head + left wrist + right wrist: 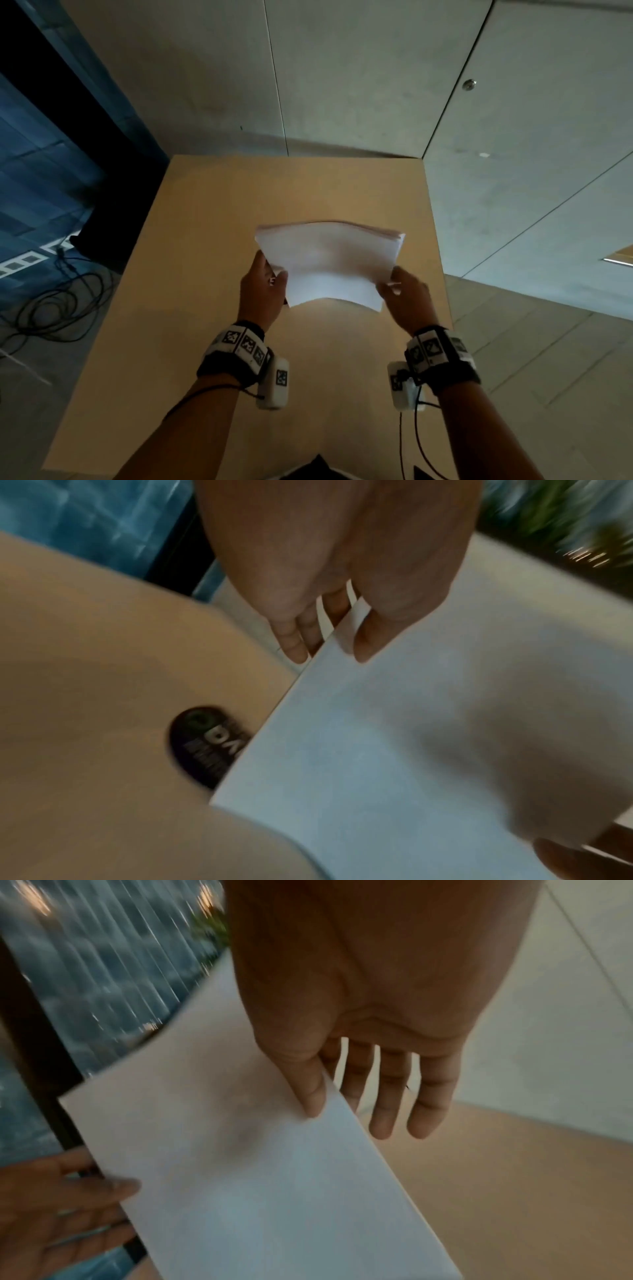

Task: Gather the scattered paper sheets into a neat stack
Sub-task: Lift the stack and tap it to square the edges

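Both hands are pinching the paper from its sides: the left hand [262, 291] is gripping the lower left edge of the stack [329, 263] with its thumb [368, 639] on top and the other fingers tucked under, and the right hand [404, 298] is doing the same on the lower right, thumb [310, 1088] pressing the top sheet while its fingers [387, 1096] are sticking out fairly straight beneath. So neither hand is wrapped tightly, it's more of a light thumb-over pinch. The stack is sitting in the middle of the head view, held up off the table [212, 308] and bowing upward in the middle. The far right corner looks a bit fanned, so the edges probably aren't flush yet. What I'd worry about: with a grip this light and only on the near corners, the inner sheets could be sliding out the far end if the stack gets tilted away, especially while it's arched like that. Squeezing inward harder could be creasing the sheets instead of squaring them. In the left wrist view, left of centre, there's a dark oval sticker [205, 745] on the table partly hidden by the paper; tapping the stack down right there likely isn't a problem, but an uneven tap could be knocking the edges further out of line. Off at the left of the head view, cables [51, 301] are lying on the floor, well away from all this.
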`<state>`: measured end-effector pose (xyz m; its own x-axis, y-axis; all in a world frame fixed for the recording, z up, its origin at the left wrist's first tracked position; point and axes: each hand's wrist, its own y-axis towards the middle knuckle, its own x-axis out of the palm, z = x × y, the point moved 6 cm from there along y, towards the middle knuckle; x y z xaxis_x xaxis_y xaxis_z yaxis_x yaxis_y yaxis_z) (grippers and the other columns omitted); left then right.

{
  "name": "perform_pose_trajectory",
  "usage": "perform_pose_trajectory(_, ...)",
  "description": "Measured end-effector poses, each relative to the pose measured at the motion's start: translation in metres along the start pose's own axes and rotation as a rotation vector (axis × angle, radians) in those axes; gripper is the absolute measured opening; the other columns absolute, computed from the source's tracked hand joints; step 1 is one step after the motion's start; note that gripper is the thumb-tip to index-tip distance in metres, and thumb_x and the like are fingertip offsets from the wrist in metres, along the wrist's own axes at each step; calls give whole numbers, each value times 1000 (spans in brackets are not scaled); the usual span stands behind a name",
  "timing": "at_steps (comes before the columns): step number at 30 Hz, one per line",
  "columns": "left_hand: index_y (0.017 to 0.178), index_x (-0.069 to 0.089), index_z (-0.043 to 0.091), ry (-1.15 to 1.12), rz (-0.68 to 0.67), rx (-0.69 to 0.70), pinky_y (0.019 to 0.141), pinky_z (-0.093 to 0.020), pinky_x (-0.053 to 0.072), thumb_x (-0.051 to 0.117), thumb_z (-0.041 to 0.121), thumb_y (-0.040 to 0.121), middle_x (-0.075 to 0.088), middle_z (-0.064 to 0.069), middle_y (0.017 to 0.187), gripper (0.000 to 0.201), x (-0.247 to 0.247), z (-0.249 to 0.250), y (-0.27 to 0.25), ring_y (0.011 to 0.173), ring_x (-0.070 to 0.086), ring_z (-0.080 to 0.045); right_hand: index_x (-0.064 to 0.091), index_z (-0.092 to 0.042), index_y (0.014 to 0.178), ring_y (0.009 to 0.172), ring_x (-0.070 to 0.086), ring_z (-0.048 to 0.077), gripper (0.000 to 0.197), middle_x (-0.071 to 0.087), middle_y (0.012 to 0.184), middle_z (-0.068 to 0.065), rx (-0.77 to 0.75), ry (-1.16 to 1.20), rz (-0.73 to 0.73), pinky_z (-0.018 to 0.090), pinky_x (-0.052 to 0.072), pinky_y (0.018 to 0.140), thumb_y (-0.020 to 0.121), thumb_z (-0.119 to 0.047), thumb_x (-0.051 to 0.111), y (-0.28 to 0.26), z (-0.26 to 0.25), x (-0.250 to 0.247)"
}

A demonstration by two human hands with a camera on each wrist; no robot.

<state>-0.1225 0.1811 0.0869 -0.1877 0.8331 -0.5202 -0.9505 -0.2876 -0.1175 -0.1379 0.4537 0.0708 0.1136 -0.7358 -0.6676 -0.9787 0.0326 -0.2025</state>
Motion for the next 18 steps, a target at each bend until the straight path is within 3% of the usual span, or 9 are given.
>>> perform_pose_trajectory(5,105,60,6,70,10,118,72,-29,51,56,14,93,68,-7,92,15,1,12,7,82,64,-19,67,-17,109,90,65,22,21,73,100,3,41,19,10,24,41,73,91,-22,58,0,15,10)
perform_pose_trajectory(8,102,59,9,182,-9,243,66,-22,49,54,14,93,64,-3,85,12,-4,40,11,74,60,-18,64,-25,107,97,64,25,20,70,104,1,152,145,-80,33,47,77,87,-26,63,3,34,7)
perform_pose_trajectory(9,104,60,8,233,-23,318,65,-18,46,53,12,93,64,-3,85,13,-5,53,10,73,59,-18,59,-28,112,103,63,28,28,66,113,4,213,235,-92,39,51,82,85,-24,67,2,42,-1)
perform_pose_trajectory(11,112,62,9,336,-55,468,71,-21,45,54,10,92,68,-6,96,21,-6,80,5,82,63,-23,45,-28,131,115,55,31,57,51,135,10,269,391,-23,45,49,90,82,-18,72,-1,52,-33)
perform_pose_trajectory(14,118,60,13,490,-123,579,80,-35,52,51,8,91,68,-5,106,29,-2,116,-4,92,63,-25,30,-30,143,122,46,21,82,38,144,4,42,322,163,41,43,97,78,-21,78,-13,23,-91)
perform_pose_trajectory(16,119,59,18,626,-194,602,79,-40,52,50,5,88,66,-3,106,35,9,132,-13,92,63,-27,29,-33,144,122,44,11,87,42,140,-5,-180,290,127,33,39,97,75,-25,81,-24,-13,-98)
perform_pose_trajectory(18,120,58,21,760,-260,641,77,-39,52,52,2,83,64,-2,107,43,24,143,-28,93,62,-26,31,-33,143,118,49,5,85,51,132,-11,-281,288,21,26,39,95,74,-28,81,-28,-33,-85)
